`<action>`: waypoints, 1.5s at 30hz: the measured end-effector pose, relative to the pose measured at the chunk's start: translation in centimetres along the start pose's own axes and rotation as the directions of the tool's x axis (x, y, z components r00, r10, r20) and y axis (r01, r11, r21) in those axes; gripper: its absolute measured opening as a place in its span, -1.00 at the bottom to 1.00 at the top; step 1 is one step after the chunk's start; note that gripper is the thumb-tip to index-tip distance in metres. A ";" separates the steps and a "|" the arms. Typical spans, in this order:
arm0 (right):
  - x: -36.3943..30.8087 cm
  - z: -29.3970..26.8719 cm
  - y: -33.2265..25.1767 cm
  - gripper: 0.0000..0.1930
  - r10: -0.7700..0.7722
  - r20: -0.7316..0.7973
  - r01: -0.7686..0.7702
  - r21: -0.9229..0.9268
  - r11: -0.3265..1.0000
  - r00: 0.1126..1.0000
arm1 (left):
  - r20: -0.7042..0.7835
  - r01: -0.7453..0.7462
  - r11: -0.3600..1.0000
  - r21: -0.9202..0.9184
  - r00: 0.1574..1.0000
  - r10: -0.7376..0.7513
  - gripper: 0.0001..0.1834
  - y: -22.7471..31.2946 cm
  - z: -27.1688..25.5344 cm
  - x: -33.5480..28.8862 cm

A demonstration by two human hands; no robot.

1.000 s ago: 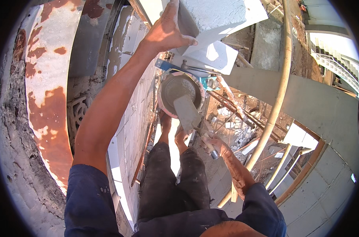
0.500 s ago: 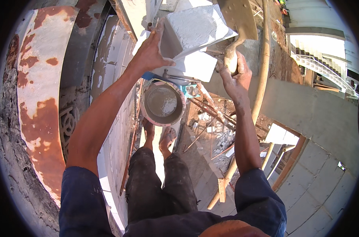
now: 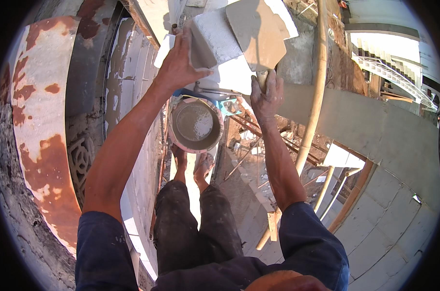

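Head view is showing the left hand (image 3: 179, 65) pressing flat, fingers spread, against the side of a pale, rough-faced block (image 3: 215, 41) that is sitting high in the frame, just above both hands. The right hand (image 3: 266, 94) is gripping the handle of a trowel (image 3: 256, 31), closed around it, while the flat, mortar-coated blade is lying against the block's face. Below the hands, a round bucket (image 3: 196, 125) of smooth grey mortar is standing near the person's feet.
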State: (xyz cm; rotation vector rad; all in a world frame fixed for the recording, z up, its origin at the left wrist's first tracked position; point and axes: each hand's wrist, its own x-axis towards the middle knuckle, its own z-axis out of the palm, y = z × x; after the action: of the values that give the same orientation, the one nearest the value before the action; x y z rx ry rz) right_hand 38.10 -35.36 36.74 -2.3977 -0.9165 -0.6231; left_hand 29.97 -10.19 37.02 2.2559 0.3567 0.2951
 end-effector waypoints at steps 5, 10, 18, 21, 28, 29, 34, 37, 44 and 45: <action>-4.6 -2.6 -2.1 -0.43 0.069 0.125 -0.082 0.102 0.991 0.990 | -0.009 -0.040 0.999 0.002 0.999 0.040 0.40 0.4 -0.3 0.3; -6.8 -4.4 -4.8 -0.37 0.085 0.197 -0.122 0.183 0.975 0.977 | -0.046 -0.093 0.996 -0.007 0.995 0.092 0.35 -0.5 0.0 0.4; -6.3 -10.4 -8.8 -0.40 0.156 0.384 -0.283 0.302 0.910 0.910 | -0.032 -0.029 0.999 0.039 0.999 0.030 0.32 -1.0 0.4 0.5; -3.7 -12.8 -9.4 -0.41 0.241 0.498 -0.453 0.364 0.814 0.833 | -0.032 -0.044 0.999 -0.010 0.999 0.043 0.33 0.1 0.0 0.1; 10.2 -16.7 -7.9 -0.54 0.305 0.873 -0.876 0.446 -0.186 0.380 | 0.084 0.115 0.993 0.033 0.990 -0.117 0.35 0.8 -0.7 0.5; 11.1 -16.9 -6.7 -0.58 0.343 0.882 -0.891 0.405 -0.204 0.323 | 0.092 0.119 0.992 0.028 0.988 -0.121 0.35 1.2 -0.9 0.5; 12.1 -17.5 -3.8 -0.58 0.248 0.925 -0.888 0.354 -0.292 0.287 | 0.039 0.055 0.998 0.037 0.998 -0.057 0.37 -0.1 -0.4 0.5; 9.7 -17.0 -1.7 -0.51 0.304 0.903 -0.896 0.380 -0.232 0.304 | 0.071 0.081 0.997 0.014 0.994 -0.082 0.36 0.6 -0.4 1.0; 6.7 -18.5 -2.1 -0.46 0.383 0.898 -0.926 0.312 -0.210 0.215 | 0.073 0.053 0.998 0.037 0.996 -0.055 0.34 0.1 -0.7 0.7; 6.7 -19.3 -2.5 -0.46 0.409 0.893 -0.947 0.277 -0.165 0.190 | 0.084 0.068 0.997 0.043 0.994 -0.071 0.33 0.3 -0.8 0.9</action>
State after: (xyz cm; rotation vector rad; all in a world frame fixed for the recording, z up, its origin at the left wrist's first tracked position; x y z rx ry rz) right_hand 36.30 -41.94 56.20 -1.4870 0.2964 0.9471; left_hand 30.64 -9.52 37.83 2.2815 0.3984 0.1563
